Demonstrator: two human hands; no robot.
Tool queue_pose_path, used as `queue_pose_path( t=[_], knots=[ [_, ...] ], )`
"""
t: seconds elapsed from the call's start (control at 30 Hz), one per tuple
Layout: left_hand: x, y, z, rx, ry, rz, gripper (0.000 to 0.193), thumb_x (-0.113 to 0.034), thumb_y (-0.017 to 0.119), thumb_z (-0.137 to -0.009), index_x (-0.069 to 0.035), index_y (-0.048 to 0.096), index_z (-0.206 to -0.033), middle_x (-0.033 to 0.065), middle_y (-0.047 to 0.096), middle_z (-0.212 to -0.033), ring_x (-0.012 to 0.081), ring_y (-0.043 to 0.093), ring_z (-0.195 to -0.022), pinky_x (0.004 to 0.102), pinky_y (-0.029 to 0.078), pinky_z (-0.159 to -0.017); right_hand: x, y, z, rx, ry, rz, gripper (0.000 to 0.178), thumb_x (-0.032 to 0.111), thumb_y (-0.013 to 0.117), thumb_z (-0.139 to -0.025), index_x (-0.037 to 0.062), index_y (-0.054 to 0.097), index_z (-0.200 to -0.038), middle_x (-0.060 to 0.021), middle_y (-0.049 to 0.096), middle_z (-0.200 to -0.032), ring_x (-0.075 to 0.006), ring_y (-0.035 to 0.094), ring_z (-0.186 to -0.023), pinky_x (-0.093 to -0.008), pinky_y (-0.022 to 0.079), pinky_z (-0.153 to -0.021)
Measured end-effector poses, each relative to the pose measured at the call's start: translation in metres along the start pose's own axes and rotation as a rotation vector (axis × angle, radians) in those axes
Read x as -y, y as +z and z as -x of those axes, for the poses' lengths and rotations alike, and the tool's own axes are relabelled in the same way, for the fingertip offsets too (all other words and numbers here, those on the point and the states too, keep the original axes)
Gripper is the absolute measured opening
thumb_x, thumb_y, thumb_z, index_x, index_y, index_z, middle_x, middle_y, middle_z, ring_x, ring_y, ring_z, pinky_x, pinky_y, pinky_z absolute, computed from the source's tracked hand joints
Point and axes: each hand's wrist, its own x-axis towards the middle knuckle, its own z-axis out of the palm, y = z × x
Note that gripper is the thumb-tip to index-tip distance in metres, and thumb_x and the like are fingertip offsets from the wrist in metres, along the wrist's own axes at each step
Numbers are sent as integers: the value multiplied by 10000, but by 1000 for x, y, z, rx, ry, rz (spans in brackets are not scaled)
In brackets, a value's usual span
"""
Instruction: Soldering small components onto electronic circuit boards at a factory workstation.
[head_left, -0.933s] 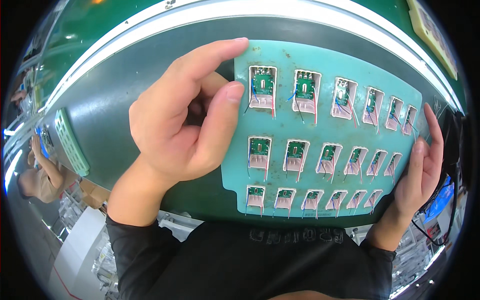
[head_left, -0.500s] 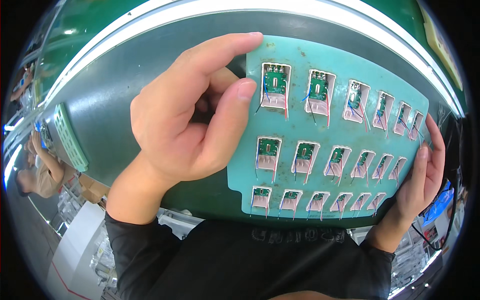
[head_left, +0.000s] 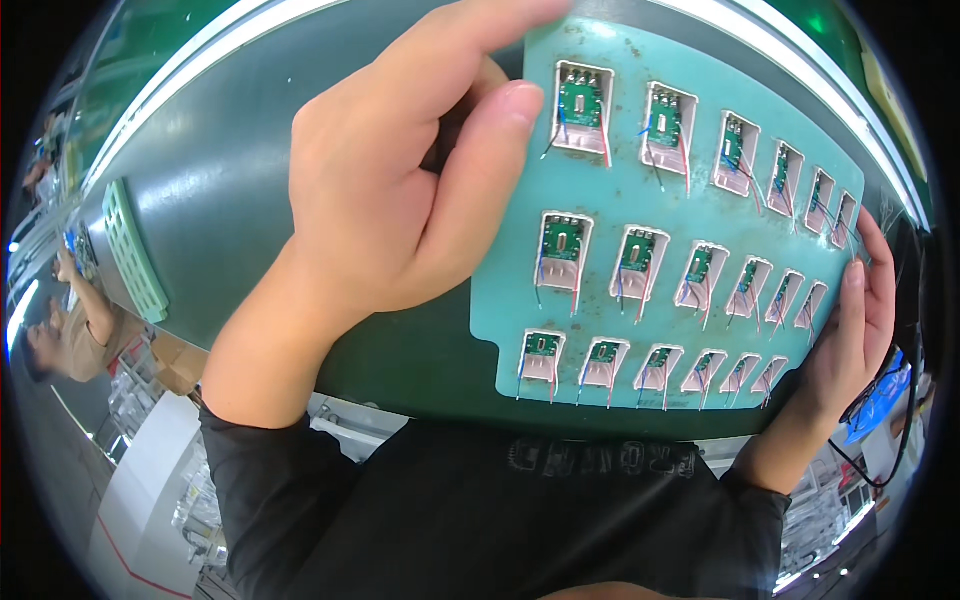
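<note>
A green rack [head_left: 135,255] lies by the desk's [head_left: 225,170] left edge. The left hand [head_left: 400,190] pinches the board's [head_left: 505,285] left edge near its top corner. The board spans the desk's near edge's right part, carrying three rows of wired cases [head_left: 583,141]. The right hand [head_left: 855,335] holds the board's right edge, thumb in front.
</note>
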Motion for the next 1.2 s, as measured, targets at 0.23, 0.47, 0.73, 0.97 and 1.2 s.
queue_pose_path(
  t=[0.23,0.47,0.73,0.97,1.2],
  knots=[
    [5,2,2,-45,58,-9,373,20,561,-951,72,607,-1317,24,626,-761,71,509,-649,218,425,-624,-3,2,1,-54,5,-41,429,97,461,-1067,-124,460,-1434,-217,628,-1337,-186,623,-1196,-297,450,-1056],
    [8,14,2,-90,142,-51,404,-4,597,-943,55,597,-1343,31,625,-772,81,522,-660,227,438,-632,6,6,-4,-59,9,30,402,52,501,-1059,-104,484,-1430,-174,695,-1229,-133,661,-1089,-236,481,-971],
    [2,20,1,-97,22,-119,327,-49,571,-972,-43,658,-1288,5,580,-689,82,519,-631,244,454,-629,17,-27,0,-169,-64,329,388,156,574,-1060,-31,559,-1400,-70,734,-1035,-52,618,-795,-183,476,-714],
    [2,0,-2,47,155,-158,380,-74,536,-970,-21,621,-1336,52,588,-935,126,530,-801,245,427,-679,-9,-89,98,-479,105,145,444,202,590,-1055,-29,536,-1429,-125,728,-1111,-94,675,-772,-204,522,-654],
    [11,-20,-9,356,285,-147,1546,-669,907,-344,7,285,-1588,203,470,-1547,403,536,-1294,439,471,-1018,-15,-97,106,-745,2,-113,531,211,655,-1020,-31,477,-1457,-152,722,-1093,-117,684,-675,-216,541,-543]
  ],
)
